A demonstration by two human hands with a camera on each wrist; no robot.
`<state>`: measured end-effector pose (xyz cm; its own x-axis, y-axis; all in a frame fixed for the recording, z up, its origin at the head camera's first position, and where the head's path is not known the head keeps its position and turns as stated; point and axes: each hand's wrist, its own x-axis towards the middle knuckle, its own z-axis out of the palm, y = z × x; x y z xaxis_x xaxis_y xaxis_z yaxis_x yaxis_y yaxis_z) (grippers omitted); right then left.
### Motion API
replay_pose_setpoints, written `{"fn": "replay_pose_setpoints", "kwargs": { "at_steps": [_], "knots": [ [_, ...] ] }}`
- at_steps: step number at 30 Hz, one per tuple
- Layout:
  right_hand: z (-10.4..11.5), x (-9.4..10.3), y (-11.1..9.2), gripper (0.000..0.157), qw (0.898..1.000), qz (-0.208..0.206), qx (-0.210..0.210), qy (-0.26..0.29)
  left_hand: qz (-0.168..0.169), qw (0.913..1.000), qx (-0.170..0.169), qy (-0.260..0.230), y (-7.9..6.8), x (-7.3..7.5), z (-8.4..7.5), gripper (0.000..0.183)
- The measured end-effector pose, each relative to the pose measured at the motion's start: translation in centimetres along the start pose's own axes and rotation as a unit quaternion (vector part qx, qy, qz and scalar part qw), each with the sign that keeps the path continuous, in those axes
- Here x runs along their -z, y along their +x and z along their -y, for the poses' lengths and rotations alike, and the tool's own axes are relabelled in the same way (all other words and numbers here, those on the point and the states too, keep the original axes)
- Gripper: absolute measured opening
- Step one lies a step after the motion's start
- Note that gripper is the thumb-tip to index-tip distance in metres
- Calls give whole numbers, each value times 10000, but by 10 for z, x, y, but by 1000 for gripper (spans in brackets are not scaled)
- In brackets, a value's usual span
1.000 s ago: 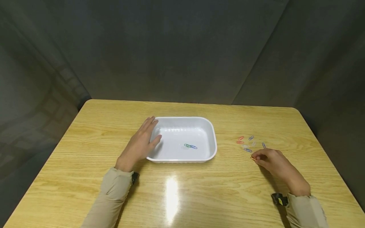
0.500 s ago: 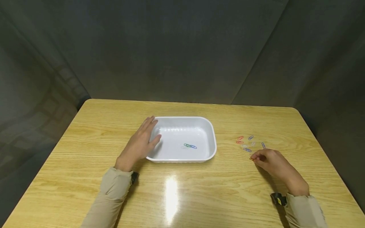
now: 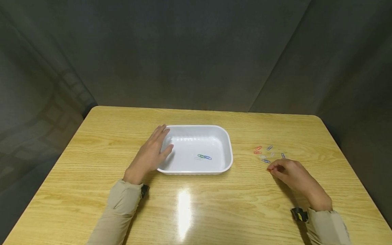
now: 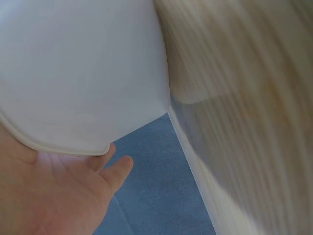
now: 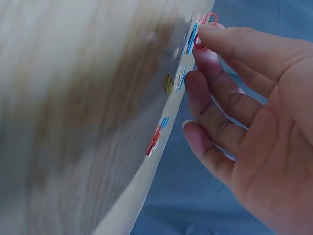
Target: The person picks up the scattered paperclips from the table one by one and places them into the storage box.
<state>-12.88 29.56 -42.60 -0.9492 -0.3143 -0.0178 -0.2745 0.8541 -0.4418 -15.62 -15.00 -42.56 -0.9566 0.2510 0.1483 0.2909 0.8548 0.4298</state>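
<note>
Between the thumb and index finger of my right hand (image 3: 295,177) a red paper clip (image 5: 213,18) is pinched, low over the table at the right. Just beyond those fingertips lie loose paper clips: blue (image 3: 265,161), red (image 3: 258,152), and whitish ones. My left hand (image 3: 150,154) rests along the left rim of a white tray (image 3: 230,149), its thumb over the inside and its fingers stretched along the outer edge. Inside the tray lie a green paper clip (image 3: 200,156), a blue paper clip (image 3: 208,158) touching it, and a faint pale one.
A wood-grain table (image 3: 214,204) carries everything, with a bright light reflection near its front. Dark grey curtains (image 3: 171,61) stand behind and at both sides. Another blue paper clip (image 3: 283,156) lies close to the right hand's knuckles.
My right hand keeps its pinch on the red paper clip, which has shifted slightly left and turned between the fingertips. My left hand and the tray stay put.
</note>
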Motion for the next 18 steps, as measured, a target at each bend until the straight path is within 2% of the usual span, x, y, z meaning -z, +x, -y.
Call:
{"fn": "replay_pose_setpoints", "kwargs": {
  "at_steps": [10, 14, 18],
  "knots": [
    [4, -1, -1, 12, 9998, -24, 112, 160, 12, 10000, 1, 37, -2, 0, 1, 63],
    [6, -1, 0, 16, 9993, -186, 319, 48, 33, 10000, 16, 45, -1, 0, 0, 63],
    [9, -1, 2, 19, 9966, -527, 622, -93, 11, 10000, -6, 34, 0, 0, 0, 63]
  ]
}}
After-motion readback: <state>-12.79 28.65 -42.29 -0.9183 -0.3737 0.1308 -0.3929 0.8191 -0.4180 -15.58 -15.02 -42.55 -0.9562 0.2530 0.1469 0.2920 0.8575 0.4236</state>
